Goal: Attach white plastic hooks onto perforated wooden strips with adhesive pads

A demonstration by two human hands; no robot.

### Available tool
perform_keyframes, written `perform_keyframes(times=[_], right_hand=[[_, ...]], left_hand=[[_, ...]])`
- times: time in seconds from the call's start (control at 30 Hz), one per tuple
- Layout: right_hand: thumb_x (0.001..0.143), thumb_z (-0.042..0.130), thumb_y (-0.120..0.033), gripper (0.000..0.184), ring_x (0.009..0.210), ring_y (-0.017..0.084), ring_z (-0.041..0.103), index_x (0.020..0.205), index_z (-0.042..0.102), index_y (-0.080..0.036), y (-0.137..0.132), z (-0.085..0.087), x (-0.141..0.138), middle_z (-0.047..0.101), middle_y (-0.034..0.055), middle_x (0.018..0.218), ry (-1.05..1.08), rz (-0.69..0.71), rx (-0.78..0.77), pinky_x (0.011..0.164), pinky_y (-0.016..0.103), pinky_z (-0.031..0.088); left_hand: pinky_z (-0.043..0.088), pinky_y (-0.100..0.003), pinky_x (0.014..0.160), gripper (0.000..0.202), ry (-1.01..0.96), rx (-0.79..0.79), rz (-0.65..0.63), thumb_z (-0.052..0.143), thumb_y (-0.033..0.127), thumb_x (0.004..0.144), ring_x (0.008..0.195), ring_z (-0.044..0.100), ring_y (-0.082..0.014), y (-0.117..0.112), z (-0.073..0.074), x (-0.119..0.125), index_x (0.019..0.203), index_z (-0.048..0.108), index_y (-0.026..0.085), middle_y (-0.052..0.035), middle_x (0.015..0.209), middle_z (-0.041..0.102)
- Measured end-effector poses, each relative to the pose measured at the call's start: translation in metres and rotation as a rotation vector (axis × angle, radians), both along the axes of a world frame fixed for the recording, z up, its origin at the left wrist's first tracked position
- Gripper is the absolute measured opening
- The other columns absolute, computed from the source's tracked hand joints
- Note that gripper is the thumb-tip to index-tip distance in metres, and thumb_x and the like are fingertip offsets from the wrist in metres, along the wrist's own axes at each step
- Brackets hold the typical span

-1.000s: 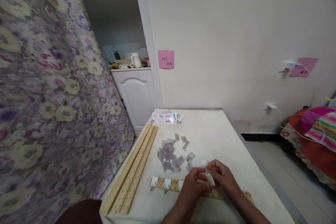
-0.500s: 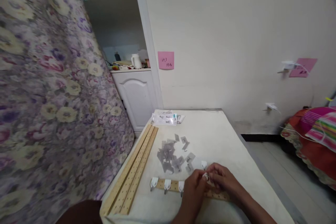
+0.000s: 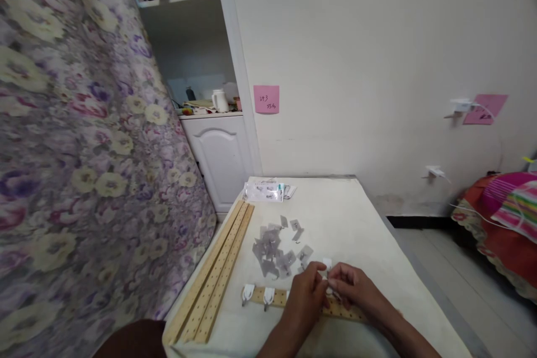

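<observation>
My left hand (image 3: 304, 297) and my right hand (image 3: 354, 289) meet over a perforated wooden strip (image 3: 339, 309) near the table's front edge. Both hands have their fingers pinched round a small white adhesive hook (image 3: 328, 277) held between them, just above the strip. Two white hooks (image 3: 258, 294) are stuck on the strip's left end. A pile of several clear grey adhesive hooks (image 3: 277, 246) lies just beyond my hands.
The white table (image 3: 361, 218) stands against a cream wall. Long perforated wooden strips (image 3: 216, 277) lie along its left edge and a plastic hook packet (image 3: 265, 191) at the back. Flowered fabric (image 3: 84, 168) rises at left, bedding (image 3: 507, 218) lies at right.
My hands have shifted slightly back and left over the strip, still pinching the white hook. The camera has tilted a little upward.
</observation>
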State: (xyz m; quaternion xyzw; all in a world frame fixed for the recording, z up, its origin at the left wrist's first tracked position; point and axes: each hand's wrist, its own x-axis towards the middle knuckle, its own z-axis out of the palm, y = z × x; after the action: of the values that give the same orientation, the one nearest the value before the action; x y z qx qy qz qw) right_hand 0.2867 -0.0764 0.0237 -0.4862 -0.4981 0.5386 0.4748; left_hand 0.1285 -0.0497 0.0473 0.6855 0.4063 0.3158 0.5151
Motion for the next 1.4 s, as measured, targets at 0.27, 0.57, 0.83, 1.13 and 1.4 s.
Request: perform_keyframes(times=[0.27,0.57,0.83,1.13,1.4], right_hand=[[0.061,0.072,-0.041,0.033,0.045,0.005,0.038,0.070,0.050,-0.019,0.000,0.000,0.001,0.046,-0.0078,0.054,0.063,0.045,0.011,0.041,0.017,0.034],[0.067,0.066,-0.036,0.027,0.045,0.007,0.044,0.084,0.050,-0.021,-0.010,0.008,0.012,0.049,-0.0087,0.056,0.013,0.091,0.036,0.044,0.020,0.041],[0.072,0.059,-0.033,0.017,0.037,0.005,0.041,0.079,0.051,-0.020,-0.018,0.013,0.038,0.045,-0.0102,0.054,-0.051,-0.019,-0.029,0.039,0.018,0.032],[0.069,0.059,-0.024,0.010,0.038,0.005,0.041,0.071,0.051,-0.018,-0.009,-0.022,0.029,0.048,-0.0091,0.048,-0.148,0.043,-0.067,0.039,0.018,0.028],[0.064,0.053,-0.015,0.005,0.039,0.006,0.044,0.067,0.052,-0.018,-0.003,-0.030,0.021,0.051,-0.0080,0.047,-0.239,0.029,-0.114,0.040,0.017,0.031]], left_hand=[[0.040,-0.022,0.054,0.010,-0.027,0.007,-0.051,0.052,0.025,0.075,0.054,0.056,-0.0117,0.006,0.008,0.001,0.083,0.057,0.021,0.0032,0.064,0.058],[0.042,-0.022,0.054,0.022,-0.049,0.015,-0.067,0.054,0.025,0.073,0.055,0.056,-0.0114,-0.004,0.008,0.013,0.095,0.057,0.022,0.0020,0.073,0.062],[0.030,-0.020,0.038,0.015,-0.212,-0.323,0.029,0.046,0.032,0.073,0.037,0.046,-0.0078,-0.037,-0.016,0.025,0.081,0.050,0.020,0.0042,0.057,0.057],[0.024,-0.021,0.035,0.034,-0.299,-0.860,0.069,0.059,0.041,0.054,0.031,0.045,-0.0099,-0.065,-0.083,0.037,0.077,0.047,0.019,0.0009,0.046,0.060],[0.019,-0.021,0.036,0.034,-0.447,-0.979,0.144,0.058,0.026,0.053,0.032,0.047,-0.0086,-0.063,-0.066,0.042,0.083,0.043,0.019,0.0021,0.051,0.062]])
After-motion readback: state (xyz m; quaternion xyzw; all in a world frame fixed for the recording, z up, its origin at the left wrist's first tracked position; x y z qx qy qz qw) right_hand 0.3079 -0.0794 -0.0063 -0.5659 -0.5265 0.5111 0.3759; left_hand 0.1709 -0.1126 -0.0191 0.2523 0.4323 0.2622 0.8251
